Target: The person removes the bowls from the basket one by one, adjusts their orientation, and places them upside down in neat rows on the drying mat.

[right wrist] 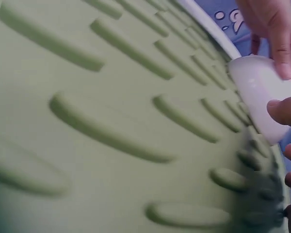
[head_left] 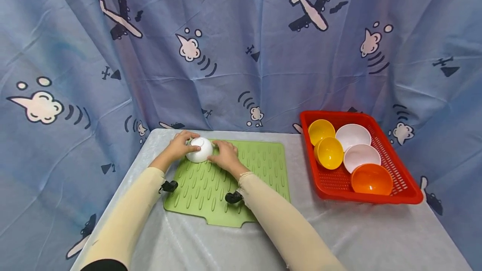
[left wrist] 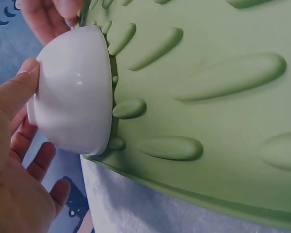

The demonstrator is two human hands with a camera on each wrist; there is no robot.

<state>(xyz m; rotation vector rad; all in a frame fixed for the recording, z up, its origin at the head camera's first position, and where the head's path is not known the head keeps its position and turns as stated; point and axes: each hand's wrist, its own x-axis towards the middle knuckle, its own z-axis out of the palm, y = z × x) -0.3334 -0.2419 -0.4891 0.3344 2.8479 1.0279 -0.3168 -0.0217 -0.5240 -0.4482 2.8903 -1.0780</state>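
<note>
A small white bowl (head_left: 201, 150) sits upside down at the far left corner of a green ridged mat (head_left: 226, 187), its foot ring facing up. My left hand (head_left: 178, 147) grips the bowl from the left. In the left wrist view the thumb lies on the wall of the white bowl (left wrist: 75, 90), while the fingers bend round by the foot. From the right, my right hand (head_left: 227, 157) holds the bowl's near and far sides between thumb and fingers. The right thumb (right wrist: 283, 111) overlaps the bowl (right wrist: 262, 92) in the right wrist view.
A red plastic basket (head_left: 408, 193) stands right of the mat. Inside lean yellow bowls (head_left: 329, 154), white bowls (head_left: 362, 158) and an orange bowl (head_left: 372, 179). A pale cloth covers the table (head_left: 331, 233). Behind it hangs a blue curtain (head_left: 226, 20) printed with planes.
</note>
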